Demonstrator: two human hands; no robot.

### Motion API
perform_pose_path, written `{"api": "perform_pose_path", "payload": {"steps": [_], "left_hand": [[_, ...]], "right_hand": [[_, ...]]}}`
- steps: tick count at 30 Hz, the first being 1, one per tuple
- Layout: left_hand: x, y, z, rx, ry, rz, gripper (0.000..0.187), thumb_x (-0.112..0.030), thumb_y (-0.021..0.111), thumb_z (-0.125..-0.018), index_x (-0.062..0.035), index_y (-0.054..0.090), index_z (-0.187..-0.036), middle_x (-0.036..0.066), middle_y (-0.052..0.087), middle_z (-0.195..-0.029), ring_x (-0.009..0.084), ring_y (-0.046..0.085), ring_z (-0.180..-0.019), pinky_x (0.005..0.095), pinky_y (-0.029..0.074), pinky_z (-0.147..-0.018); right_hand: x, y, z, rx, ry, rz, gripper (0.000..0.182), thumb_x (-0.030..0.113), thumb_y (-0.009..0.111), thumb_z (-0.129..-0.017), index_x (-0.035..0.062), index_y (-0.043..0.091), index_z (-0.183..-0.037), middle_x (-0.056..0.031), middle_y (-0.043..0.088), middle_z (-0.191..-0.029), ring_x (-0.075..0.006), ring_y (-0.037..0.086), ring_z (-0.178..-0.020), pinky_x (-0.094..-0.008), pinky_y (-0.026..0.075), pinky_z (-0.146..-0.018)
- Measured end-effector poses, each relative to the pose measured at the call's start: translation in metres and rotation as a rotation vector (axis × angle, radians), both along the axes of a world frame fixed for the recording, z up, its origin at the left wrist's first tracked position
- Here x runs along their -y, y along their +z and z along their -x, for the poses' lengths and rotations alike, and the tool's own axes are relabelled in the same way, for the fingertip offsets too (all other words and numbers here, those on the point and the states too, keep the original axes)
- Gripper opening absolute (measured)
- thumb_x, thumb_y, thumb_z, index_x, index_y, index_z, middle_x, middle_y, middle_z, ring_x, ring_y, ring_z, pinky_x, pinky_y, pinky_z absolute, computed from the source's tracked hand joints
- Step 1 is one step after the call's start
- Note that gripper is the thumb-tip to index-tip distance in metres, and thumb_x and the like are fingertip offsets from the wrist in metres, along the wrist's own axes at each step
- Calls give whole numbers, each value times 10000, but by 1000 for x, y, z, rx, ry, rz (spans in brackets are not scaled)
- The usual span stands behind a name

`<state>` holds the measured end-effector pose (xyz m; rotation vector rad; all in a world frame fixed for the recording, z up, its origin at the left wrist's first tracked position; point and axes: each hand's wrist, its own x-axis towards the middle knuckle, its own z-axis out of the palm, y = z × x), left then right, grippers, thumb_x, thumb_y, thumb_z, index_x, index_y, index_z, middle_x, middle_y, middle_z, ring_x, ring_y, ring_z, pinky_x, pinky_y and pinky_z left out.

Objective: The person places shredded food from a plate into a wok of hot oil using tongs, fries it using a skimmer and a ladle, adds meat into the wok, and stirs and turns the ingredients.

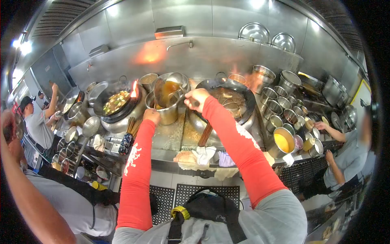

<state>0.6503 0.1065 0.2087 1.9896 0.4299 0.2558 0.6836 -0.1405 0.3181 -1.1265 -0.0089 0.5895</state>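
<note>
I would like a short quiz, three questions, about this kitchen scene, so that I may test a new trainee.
1. True or false: in the picture, a flame shows just to the right of the chopped food.

2. Which of the camera wearer's own hands is nearer to the wok of brown liquid?

3. Choose one. The thick liquid in the large metal pot in front, to the right of that wok, is:
A) green
B) yellow
C) black

Key:
1. True.
2. The right hand.
3. B.
</note>
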Motion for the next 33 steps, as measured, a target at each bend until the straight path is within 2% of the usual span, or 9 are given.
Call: {"api": "perform_pose_path", "payload": {"steps": [3,5,9,17,21,25,26,30,33], "left_hand": [[1,12,11,-21,-23,-20,211,-72,434,-753,-18,601,-869,123,573,-598,157,435,-368,313,292,-319],[-12,0,5,6,-21,-56,186,-69,429,-750,-31,600,-813,123,564,-586,150,415,-358,304,283,-317],[-11,11,22,-26,75,359,185,-33,431,-787,-61,550,-926,129,587,-683,102,411,-402,238,272,-325],[-33,-9,17,-48,-6,1240,258,32,436,-819,-119,461,-1026,131,604,-857,25,413,-486,147,290,-355],[-47,-37,15,-13,-133,1242,271,-68,455,-849,11,453,-1108,148,594,-968,88,505,-566,151,411,-438],[-15,-30,50,197,388,1449,452,-331,486,-860,20,482,-1146,133,592,-951,217,597,-818,281,527,-682],[0,-42,50,340,696,1359,492,-388,491,-857,16,495,-1138,131,579,-975,224,592,-840,313,516,-733],[104,-114,45,418,-105,99,512,-276,605,-805,-74,434,-1243,150,542,-1055,272,581,-885,379,493,-788],[212,-76,53,385,-334,-811,555,-124,644,-735,-41,441,-1245,198,535,-1087,339,589,-922,423,492,-797]], "right_hand": [[-17,-11,20,257,38,228,122,-30,554,-780,22,523,-886,-102,491,-633,-221,521,-474,-336,383,-378],[-17,-18,30,492,87,482,350,-1,528,-765,-43,540,-1112,-152,559,-661,-234,576,-545,-393,432,-455],[2,-69,34,900,13,653,578,4,516,-741,-28,397,-1305,-96,585,-693,-200,581,-588,-338,469,-554],[98,-58,73,708,-90,559,666,0,548,-760,10,317,-1384,-36,558,-651,-96,478,-461,-259,395,-407],[167,-51,95,564,-221,487,657,-14,535,-798,15,273,-1399,-6,475,-585,-91,459,-442,-244,380,-353],[242,-63,132,520,-325,458,637,3,538,-816,2,275,-1396,-10,510,-640,-77,454,-447,-235,366,-365],[258,-67,144,495,-363,485,643,9,543,-820,4,266,-1401,-18,523,-650,-74,457,-451,-232,360,-371],[313,-110,178,456,-480,450,644,-4,507,-812,4,258,-1406,-31,538,-665,-75,451,-436,-227,372,-375],[338,-130,197,414,-544,428,650,0,501,-815,-2,239,-1409,-38,540,-692,-73,457,-449,-222,383,-378]]}}
